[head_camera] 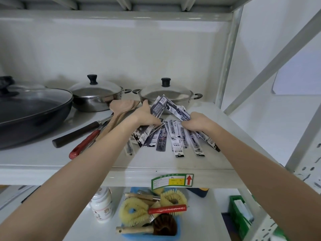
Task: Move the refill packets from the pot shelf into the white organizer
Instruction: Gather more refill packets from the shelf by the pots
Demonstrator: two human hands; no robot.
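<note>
Several long, narrow refill packets [162, 140], black, grey and white, lie fanned out on the pot shelf [156, 162] in front of a steel pot. My left hand [147, 115] grips a bunch of them at their upper ends, some sticking up past my fingers. My right hand [196, 122] is closed on another bunch to the right, with packets poking out above and below it. The lower ends of the packets rest on the shelf. No white organizer is in view.
Two lidded steel pots [97, 96] [166, 94] and a large dark pan [31, 112] stand at the back and left. Wooden spatulas [119, 108] and red- and dark-handled utensils [83, 145] lie left of my arm. Below, a blue basket of brushes [152, 211], a white bottle [102, 206] and a green box [239, 213].
</note>
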